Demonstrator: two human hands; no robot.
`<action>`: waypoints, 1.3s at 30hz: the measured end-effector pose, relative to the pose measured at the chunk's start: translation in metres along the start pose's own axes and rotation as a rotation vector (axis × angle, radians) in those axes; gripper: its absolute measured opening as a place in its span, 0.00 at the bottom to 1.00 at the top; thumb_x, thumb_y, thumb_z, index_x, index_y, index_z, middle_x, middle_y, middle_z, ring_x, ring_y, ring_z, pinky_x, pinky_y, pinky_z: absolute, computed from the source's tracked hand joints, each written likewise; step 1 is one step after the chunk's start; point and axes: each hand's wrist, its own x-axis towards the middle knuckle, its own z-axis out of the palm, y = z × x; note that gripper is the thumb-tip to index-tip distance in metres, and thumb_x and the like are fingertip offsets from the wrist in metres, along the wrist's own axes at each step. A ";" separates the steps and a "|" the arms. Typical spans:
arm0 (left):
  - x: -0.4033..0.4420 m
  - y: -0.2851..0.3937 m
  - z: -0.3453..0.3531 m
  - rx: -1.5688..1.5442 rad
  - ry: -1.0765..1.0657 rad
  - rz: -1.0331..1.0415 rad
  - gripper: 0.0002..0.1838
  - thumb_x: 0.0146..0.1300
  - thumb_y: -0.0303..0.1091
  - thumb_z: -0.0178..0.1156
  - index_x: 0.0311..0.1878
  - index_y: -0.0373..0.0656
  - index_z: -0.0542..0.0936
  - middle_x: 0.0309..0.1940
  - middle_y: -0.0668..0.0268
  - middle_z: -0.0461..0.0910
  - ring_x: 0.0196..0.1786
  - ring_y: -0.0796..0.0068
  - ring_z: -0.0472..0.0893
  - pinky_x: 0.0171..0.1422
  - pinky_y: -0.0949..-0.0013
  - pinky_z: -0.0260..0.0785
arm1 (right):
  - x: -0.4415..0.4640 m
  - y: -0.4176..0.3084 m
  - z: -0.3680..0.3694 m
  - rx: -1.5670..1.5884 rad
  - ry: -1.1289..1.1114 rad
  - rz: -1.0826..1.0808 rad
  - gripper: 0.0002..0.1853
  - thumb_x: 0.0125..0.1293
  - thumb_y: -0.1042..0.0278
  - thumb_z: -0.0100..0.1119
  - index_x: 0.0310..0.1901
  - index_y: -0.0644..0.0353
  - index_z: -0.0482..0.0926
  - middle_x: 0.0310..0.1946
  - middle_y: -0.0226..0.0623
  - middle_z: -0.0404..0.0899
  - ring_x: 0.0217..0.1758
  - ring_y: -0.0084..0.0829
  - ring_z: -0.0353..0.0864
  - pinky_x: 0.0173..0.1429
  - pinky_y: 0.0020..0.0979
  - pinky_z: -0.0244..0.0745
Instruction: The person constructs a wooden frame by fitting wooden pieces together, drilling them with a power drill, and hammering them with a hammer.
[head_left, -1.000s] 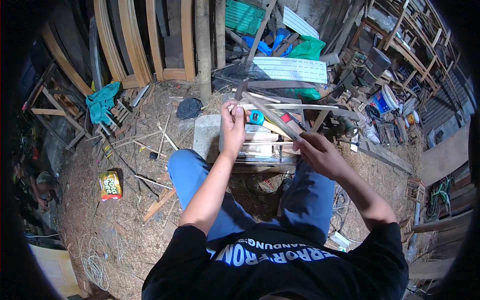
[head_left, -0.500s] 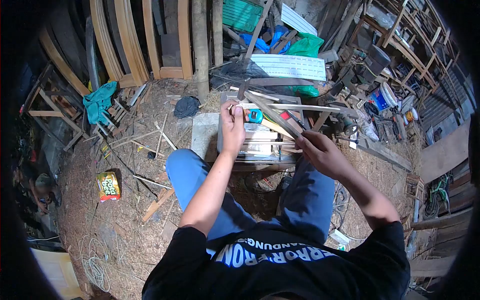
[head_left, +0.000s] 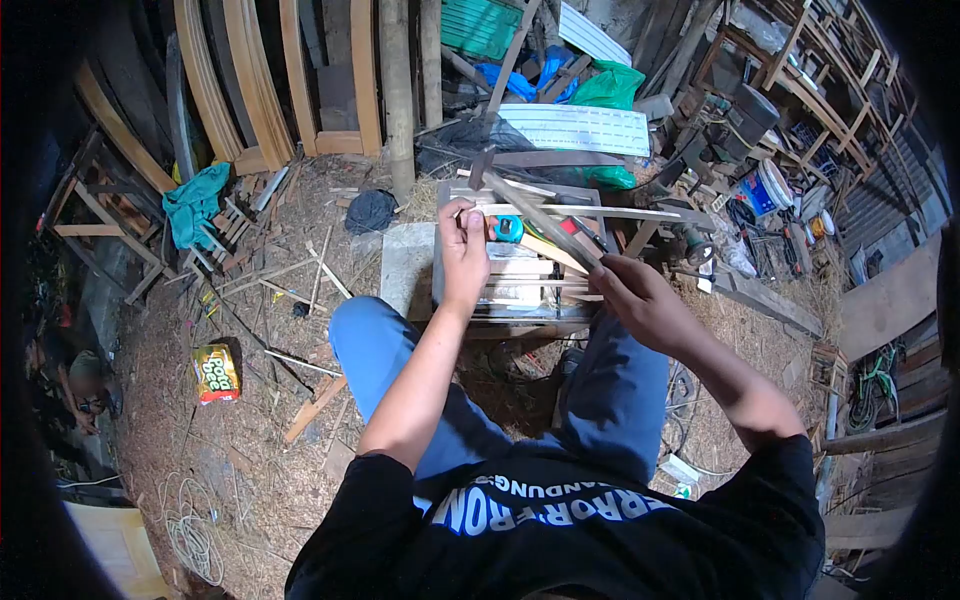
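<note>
My right hand [head_left: 632, 297] is wrapped round the lower end of a hammer's wooden handle [head_left: 540, 218]. The dark hammer head [head_left: 482, 168] is raised just above and beyond my left fingertips. My left hand [head_left: 464, 245] pinches the left end of a thin wooden strip [head_left: 590, 212] that runs out to the right over the low workbench [head_left: 448, 200]. A turquoise tape measure [head_left: 508, 229] lies on the bench just right of my left fingers. Near the hammer handle is a red and black object [head_left: 572, 226]. More narrow strips [head_left: 520, 268] lie across the bench in front of my knees.
Wood scraps and shavings cover the ground, with a yellow snack bag [head_left: 216, 373] on the left. Curved wooden frames [head_left: 262, 90] lean at the back left, near a teal cloth [head_left: 193, 203]. A white bucket [head_left: 768, 188] stands right. Part of another person [head_left: 85, 385] shows far left.
The hammer head has risen slightly away from my left fingertips, and its handle has shifted a little. Both hands keep their holds. The view has shifted slightly.
</note>
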 end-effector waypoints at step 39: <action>-0.005 0.003 0.003 -0.027 0.029 -0.032 0.12 0.80 0.37 0.51 0.60 0.48 0.64 0.36 0.69 0.73 0.39 0.79 0.74 0.48 0.72 0.69 | -0.004 -0.009 0.000 -0.041 0.000 0.011 0.20 0.82 0.54 0.46 0.38 0.63 0.75 0.25 0.26 0.68 0.31 0.18 0.66 0.35 0.27 0.63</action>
